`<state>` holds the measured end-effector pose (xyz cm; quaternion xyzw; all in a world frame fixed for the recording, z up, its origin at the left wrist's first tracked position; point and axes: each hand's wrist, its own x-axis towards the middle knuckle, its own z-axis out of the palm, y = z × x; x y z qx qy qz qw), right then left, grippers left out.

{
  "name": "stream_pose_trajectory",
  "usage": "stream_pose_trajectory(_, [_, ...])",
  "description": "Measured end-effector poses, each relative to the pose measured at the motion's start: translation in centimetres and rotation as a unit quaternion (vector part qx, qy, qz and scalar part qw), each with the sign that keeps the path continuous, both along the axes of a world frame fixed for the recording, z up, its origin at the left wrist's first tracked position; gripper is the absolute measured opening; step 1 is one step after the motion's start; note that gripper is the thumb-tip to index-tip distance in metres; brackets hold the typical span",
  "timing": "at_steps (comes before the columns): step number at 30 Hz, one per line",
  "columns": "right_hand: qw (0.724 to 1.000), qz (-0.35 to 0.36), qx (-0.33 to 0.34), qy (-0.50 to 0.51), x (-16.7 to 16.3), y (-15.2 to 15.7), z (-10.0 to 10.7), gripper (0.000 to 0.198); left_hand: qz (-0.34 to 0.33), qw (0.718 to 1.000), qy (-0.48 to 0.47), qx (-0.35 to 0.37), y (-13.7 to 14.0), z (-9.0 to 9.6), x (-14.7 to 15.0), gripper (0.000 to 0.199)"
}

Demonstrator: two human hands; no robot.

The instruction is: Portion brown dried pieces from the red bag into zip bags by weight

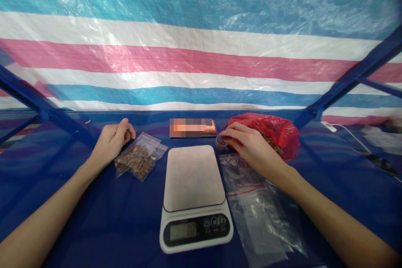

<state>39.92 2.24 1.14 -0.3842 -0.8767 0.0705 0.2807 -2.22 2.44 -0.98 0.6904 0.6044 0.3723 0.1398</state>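
Your right hand (251,144), fingers bent at a small clear cup (221,145) by the far right corner of the scale (194,180), fingertips partly hidden, grip unclear, red bag (290,136) partly covered beyond, your left hand (113,139) loosely curled beside filled bags (140,160), palm hidden, hold unclear.

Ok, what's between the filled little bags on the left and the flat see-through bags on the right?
The kitchen scale sits between the filled bags and the flat bags, as the head view shows.
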Motion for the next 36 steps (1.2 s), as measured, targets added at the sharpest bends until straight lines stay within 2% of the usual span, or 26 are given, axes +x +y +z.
stream_pose_trajectory(12, [1.000,-0.007,0.004,-0.014,-0.3,-0.3,0.0,0.028,-0.005,1.000,-0.012,-0.007,0.2,-0.5,-0.2,0.066])
stream_pose_trajectory(20, [0.999,0.001,0.031,-0.008,-0.5,-0.4,0.0,0.031,-0.002,1.000,-0.006,-0.012,0.1,-0.4,-0.1,0.067])
stream_pose_trajectory(25, [0.998,-0.003,0.061,0.026,-0.2,-0.7,0.8,0.032,0.003,1.000,-0.007,-0.020,0.0,-0.3,-0.1,0.064])
stream_pose_trajectory(30, [0.990,-0.084,0.078,0.076,2.5,0.2,1.7,0.027,0.007,0.999,-0.009,-0.039,-0.2,-0.1,0.0,0.062])
stream_pose_trajectory(36, [0.974,-0.226,0.032,0.007,6.9,2.4,0.5,0.023,0.014,0.999,-0.007,-0.038,-0.4,0.3,0.4,0.061])
